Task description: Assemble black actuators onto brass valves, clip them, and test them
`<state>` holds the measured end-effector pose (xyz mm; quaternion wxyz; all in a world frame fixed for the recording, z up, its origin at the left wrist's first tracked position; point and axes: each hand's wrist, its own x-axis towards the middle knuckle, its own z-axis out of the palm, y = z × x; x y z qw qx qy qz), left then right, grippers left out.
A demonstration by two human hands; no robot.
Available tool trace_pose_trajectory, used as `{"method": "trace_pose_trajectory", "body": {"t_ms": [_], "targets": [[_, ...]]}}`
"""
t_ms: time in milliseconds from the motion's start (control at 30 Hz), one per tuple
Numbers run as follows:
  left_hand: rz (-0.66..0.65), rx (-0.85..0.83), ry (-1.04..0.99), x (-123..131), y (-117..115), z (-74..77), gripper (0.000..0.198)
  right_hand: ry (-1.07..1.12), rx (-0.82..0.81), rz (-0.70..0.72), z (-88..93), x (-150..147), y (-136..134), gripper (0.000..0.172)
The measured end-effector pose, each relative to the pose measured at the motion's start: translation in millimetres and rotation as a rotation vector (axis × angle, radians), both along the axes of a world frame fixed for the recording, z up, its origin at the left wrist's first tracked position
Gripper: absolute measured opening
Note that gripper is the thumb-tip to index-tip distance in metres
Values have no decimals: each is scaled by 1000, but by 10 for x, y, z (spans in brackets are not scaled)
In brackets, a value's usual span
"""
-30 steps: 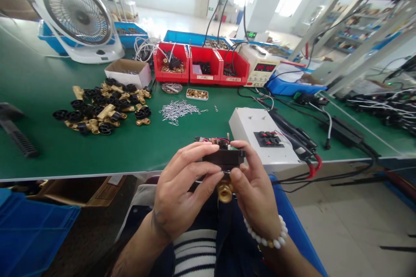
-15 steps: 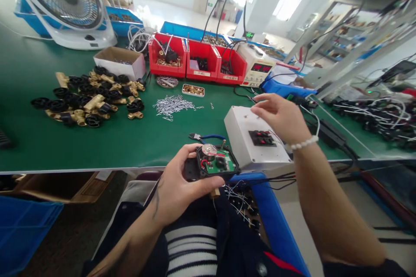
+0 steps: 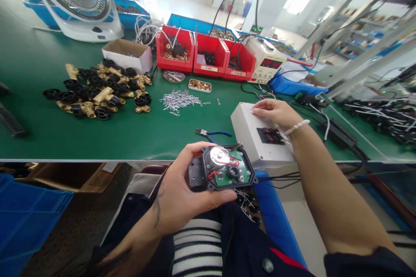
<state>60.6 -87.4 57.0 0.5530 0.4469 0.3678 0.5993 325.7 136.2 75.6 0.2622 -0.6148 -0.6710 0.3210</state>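
Observation:
My left hand (image 3: 185, 190) grips an open black housing (image 3: 224, 169) over my lap; a green circuit board, a round silver disc and red wires show inside it. My right hand (image 3: 276, 112) lies on top of the white test box (image 3: 250, 130) at the table's near edge, its fingers stretched flat toward the box's far left corner. A pair of red and black terminals (image 3: 271, 135) sits on the box just by my wrist. Blue-handled pliers (image 3: 211, 134) lie on the green mat between the box and the housing.
A heap of brass and black fittings (image 3: 100, 95), a pile of small metal clips (image 3: 180, 99), a cardboard box (image 3: 128, 54), red bins (image 3: 204, 54), a power supply (image 3: 266, 62) and a white fan (image 3: 74, 0) stand on the green table. Cables run at the right. A blue crate (image 3: 26, 216) is at lower left.
A second ago both hands held the housing. My right hand left it, reached to the white box and now rests flat on it. My left hand tilted the housing's open side up.

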Motion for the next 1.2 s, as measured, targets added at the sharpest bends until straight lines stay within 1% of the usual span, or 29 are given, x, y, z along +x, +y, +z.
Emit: {"method": "trace_pose_trajectory", "body": {"t_ms": [67,100,167,267,333,500,600,833,933,1100,1200], "targets": [[-15,-9,-23,-8,-2,-17,56,6,9,18,-6,12,10,35],[-31,-30,-44,-11,4,-26,52,-7,33,33,-12,14,5,36],[-72,-126,-121,-12,22,-39,46,-52,102,70,-31,7,-21,39],[-154,-278,-254,5,51,-30,62,-107,166,116,-65,-29,-65,43],[-165,-330,-302,21,63,-13,64,-130,184,104,-77,-58,-78,40],[-157,-325,-334,37,67,9,54,-197,230,40,-66,-89,-70,31],[-163,-317,-339,31,56,-1,51,-188,245,48,-60,-84,-68,29],[-153,-312,-362,14,34,-36,44,-175,214,33,-69,-74,-58,27],[-154,-305,-380,16,37,-43,42,-172,222,55,-79,-57,-49,26],[-152,-304,-403,-8,17,-50,43,-174,222,47,-78,-55,-54,26],[-118,-267,-380,-24,-3,-41,45,-181,210,28,-61,-73,-65,25]]}}
